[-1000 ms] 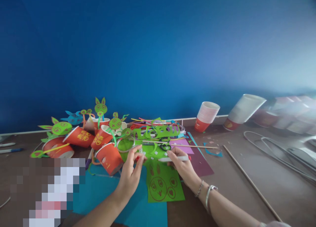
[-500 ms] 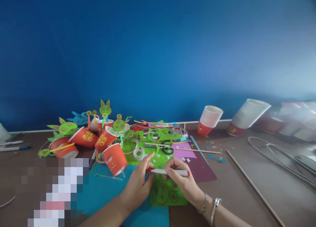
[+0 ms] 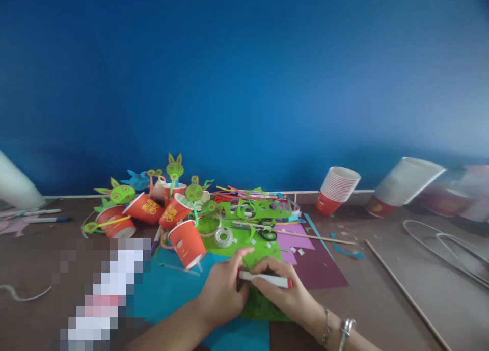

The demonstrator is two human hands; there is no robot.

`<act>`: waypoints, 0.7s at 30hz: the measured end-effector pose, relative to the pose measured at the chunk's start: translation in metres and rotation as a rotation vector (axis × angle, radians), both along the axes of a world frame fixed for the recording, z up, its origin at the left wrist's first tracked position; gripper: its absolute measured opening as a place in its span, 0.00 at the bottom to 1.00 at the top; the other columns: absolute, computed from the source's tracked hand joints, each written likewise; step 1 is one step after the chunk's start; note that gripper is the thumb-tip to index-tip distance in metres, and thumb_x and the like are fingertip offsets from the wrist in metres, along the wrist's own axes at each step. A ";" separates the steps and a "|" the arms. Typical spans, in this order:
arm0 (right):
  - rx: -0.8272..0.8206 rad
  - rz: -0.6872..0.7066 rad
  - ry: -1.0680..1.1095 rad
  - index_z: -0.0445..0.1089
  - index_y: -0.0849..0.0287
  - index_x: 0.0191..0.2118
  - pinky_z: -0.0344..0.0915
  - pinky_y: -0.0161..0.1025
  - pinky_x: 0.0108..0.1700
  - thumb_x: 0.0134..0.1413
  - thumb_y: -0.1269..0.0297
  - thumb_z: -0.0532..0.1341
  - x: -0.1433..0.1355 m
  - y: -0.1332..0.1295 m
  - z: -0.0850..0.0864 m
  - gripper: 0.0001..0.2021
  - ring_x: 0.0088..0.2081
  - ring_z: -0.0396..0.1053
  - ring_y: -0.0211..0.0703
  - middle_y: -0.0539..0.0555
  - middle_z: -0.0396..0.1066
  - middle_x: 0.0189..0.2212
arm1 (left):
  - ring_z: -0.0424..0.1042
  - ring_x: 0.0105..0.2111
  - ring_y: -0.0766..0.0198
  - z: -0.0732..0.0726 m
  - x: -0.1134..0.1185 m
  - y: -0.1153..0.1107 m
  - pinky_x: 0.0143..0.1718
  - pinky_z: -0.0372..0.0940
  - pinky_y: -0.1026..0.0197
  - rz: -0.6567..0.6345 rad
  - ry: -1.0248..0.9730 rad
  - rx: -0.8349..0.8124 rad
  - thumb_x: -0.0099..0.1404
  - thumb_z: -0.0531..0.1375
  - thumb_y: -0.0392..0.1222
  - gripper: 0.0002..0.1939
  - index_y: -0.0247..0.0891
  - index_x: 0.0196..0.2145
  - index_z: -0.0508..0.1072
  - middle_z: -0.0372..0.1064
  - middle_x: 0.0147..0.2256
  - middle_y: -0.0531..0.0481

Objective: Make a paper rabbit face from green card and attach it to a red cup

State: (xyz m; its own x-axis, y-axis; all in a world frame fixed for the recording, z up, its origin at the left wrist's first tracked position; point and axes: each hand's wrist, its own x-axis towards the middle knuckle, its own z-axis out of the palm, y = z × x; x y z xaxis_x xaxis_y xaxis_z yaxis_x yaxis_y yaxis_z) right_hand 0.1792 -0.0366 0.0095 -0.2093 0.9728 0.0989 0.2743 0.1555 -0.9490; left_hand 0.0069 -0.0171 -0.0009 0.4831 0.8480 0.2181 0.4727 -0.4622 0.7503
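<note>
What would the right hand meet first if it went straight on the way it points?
Probably the left hand, which sits at the forward end of the white marker that the right hand grips; depth there is hard to judge.

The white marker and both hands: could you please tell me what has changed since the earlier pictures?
The right hand has brought the white marker toward the person, and the left hand has come rightward to one end of it. Once apart, the hands now sit close together over the green drawing sheet, covering much of it. The right hand still holds the marker; the tape roll and red paper cups stayed put.
</note>
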 end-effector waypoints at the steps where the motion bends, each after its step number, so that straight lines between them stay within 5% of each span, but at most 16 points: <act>1: 0.021 0.018 -0.018 0.72 0.59 0.30 0.60 0.33 0.27 0.50 0.62 0.62 -0.001 -0.001 -0.001 0.06 0.26 0.65 0.38 0.50 0.71 0.24 | 0.68 0.25 0.60 0.001 0.000 -0.001 0.25 0.56 0.63 -0.005 0.012 -0.006 0.54 0.53 0.30 0.30 0.41 0.56 0.59 0.67 0.24 0.55; 9: 0.092 0.083 -0.059 0.70 0.59 0.28 0.61 0.34 0.30 0.52 0.65 0.60 -0.005 -0.003 -0.001 0.05 0.27 0.65 0.39 0.51 0.70 0.25 | 0.70 0.25 0.59 -0.002 0.002 -0.008 0.25 0.56 0.62 -0.018 0.027 0.019 0.54 0.54 0.31 0.33 0.40 0.59 0.55 0.70 0.25 0.52; 13: 0.114 0.067 -0.034 0.71 0.59 0.31 0.62 0.35 0.30 0.52 0.56 0.60 -0.003 -0.004 0.001 0.11 0.28 0.66 0.41 0.52 0.71 0.26 | 0.71 0.27 0.57 0.002 0.003 -0.005 0.26 0.60 0.61 0.026 0.040 0.041 0.56 0.54 0.33 0.30 0.39 0.58 0.56 0.71 0.25 0.52; 18: 0.178 -0.261 0.100 0.70 0.58 0.34 0.63 0.37 0.31 0.61 0.48 0.47 0.017 0.011 0.000 0.22 0.28 0.66 0.42 0.54 0.69 0.24 | 0.73 0.37 0.53 0.005 -0.001 -0.001 0.36 0.65 0.56 0.191 0.110 0.159 0.65 0.50 0.39 0.18 0.39 0.53 0.61 0.73 0.35 0.44; 21: 0.178 -0.440 0.050 0.70 0.59 0.36 0.63 0.37 0.30 0.60 0.51 0.50 0.032 0.027 -0.001 0.19 0.27 0.66 0.43 0.55 0.71 0.25 | 0.71 0.45 0.54 -0.001 -0.005 0.004 0.42 0.66 0.56 0.229 0.106 0.196 0.68 0.43 0.36 0.19 0.38 0.55 0.59 0.70 0.46 0.39</act>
